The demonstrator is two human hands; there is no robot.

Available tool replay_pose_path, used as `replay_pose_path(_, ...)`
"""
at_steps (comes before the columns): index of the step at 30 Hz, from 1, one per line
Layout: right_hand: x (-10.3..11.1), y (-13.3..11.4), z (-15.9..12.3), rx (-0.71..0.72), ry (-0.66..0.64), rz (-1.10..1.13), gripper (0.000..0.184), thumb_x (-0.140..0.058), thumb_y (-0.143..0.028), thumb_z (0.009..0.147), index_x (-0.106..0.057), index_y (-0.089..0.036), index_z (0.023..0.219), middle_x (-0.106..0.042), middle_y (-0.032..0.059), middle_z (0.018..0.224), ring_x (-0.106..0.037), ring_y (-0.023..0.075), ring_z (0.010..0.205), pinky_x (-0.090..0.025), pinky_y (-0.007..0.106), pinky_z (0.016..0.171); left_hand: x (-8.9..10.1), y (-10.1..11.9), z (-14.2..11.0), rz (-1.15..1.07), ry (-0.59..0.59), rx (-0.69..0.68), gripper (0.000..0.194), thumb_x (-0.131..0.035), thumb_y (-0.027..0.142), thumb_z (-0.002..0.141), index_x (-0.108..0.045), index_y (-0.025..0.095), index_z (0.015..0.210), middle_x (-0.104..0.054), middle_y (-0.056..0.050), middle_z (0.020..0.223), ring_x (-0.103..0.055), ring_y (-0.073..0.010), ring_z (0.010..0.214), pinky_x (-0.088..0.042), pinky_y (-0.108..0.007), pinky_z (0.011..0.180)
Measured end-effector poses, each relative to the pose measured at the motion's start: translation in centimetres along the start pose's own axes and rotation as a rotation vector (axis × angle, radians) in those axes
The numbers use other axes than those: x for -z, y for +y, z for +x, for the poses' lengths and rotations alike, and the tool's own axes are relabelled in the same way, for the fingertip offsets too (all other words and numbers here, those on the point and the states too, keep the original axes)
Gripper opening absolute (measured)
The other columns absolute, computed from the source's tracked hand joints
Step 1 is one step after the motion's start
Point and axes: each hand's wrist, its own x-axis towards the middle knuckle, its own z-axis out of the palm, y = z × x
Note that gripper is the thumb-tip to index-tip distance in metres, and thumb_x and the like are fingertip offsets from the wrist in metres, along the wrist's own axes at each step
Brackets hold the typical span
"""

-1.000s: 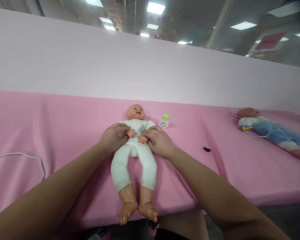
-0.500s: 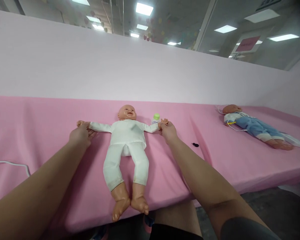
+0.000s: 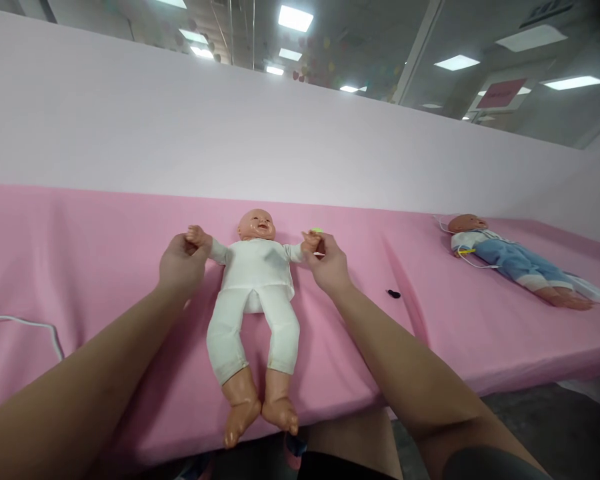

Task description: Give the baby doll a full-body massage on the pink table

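A baby doll (image 3: 254, 280) in a white one-piece suit lies on its back on the pink-covered table (image 3: 80, 267), head toward the wall and bare feet at the front edge. My left hand (image 3: 181, 265) is closed around the doll's right wrist, holding that arm bent upward. My right hand (image 3: 329, 261) is closed around the doll's other wrist, also raised beside its head. A small bottle with a green cap (image 3: 317, 231) stands just behind my right hand, mostly hidden by it.
A second doll (image 3: 510, 257) in blue trousers lies far right on the table with a thin cable by it. A small black object (image 3: 393, 293) sits right of my forearm. A white cable (image 3: 25, 328) crosses the left edge. A pale wall backs the table.
The doll's arms went from folded on its chest, to stretched out sideways, to bent up beside its head now. Both my hands moved with them and have drawn inward.
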Motion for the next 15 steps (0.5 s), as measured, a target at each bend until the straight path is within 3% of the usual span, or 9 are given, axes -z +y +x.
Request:
replay_pose_path(4, -1.3, -2.3, -1.5, 0.294, -0.236, -0.210, 0.035, -0.066, -0.019, 0.089, -0.068, -0.026, 0.123, -0.076, 0.0045, 0.122, -0.069, 0.0246, 0.109, -0.055, 0.043, 0.099, -0.8, 1.8, -2.3, 0.162, -0.223, -0.305, 0.028, -0.071, 0.043, 0.088, -0.075, 0.031, 0.113, -0.078, 0.000, 0.114, -0.072, -0.0253, 0.104, -0.055, -0.035, 0.097)
replay_pose_path(7, -1.8, -2.9, -1.7, 0.440, -0.417, -0.379, 0.040, -0.059, -0.007, 0.088, -0.071, -0.024, 0.122, -0.076, 0.0052, 0.123, -0.067, 0.0256, 0.112, -0.048, 0.046, 0.107, -1.2, 1.9, -2.5, 0.393, -0.392, -0.524, 0.031, -0.062, 0.043, 0.091, -0.077, 0.033, 0.116, -0.077, -0.001, 0.122, -0.070, -0.0278, 0.111, -0.053, -0.037, 0.100)
replay_pose_path(9, -2.0, -3.0, -1.6, 0.494, -0.490, -0.426, 0.043, -0.054, -0.003, 0.089, -0.072, -0.023, 0.123, -0.076, 0.0059, 0.125, -0.066, 0.0249, 0.116, -0.045, 0.046, 0.110, -1.5, 1.6, -2.2, 0.492, -0.442, -0.621, 0.034, -0.059, 0.038, 0.090, -0.078, 0.032, 0.118, -0.075, -0.002, 0.128, -0.068, -0.0301, 0.120, -0.051, -0.040, 0.105)
replay_pose_path(12, -2.2, -3.1, -1.7, 0.507, -0.510, -0.444, 0.043, -0.053, -0.003, 0.090, -0.072, -0.021, 0.124, -0.076, 0.0070, 0.124, -0.065, 0.0253, 0.116, -0.045, 0.046, 0.109, -1.5, 1.5, -2.1, 0.545, -0.449, -0.678, 0.034, -0.058, 0.034, 0.088, -0.079, 0.032, 0.115, -0.076, -0.003, 0.127, -0.065, -0.0316, 0.126, -0.049, -0.042, 0.108)
replay_pose_path(15, -2.3, -2.7, -2.0, 0.451, -0.457, -0.396, 0.043, -0.056, -0.005, 0.088, -0.072, -0.024, 0.124, -0.076, 0.0057, 0.124, -0.064, 0.0269, 0.114, -0.047, 0.048, 0.107, -1.2, 1.8, -2.4, 0.513, -0.443, -0.613, 0.029, -0.060, 0.035, 0.090, -0.079, 0.033, 0.111, -0.078, -0.001, 0.120, -0.071, -0.0295, 0.113, -0.053, -0.039, 0.099)
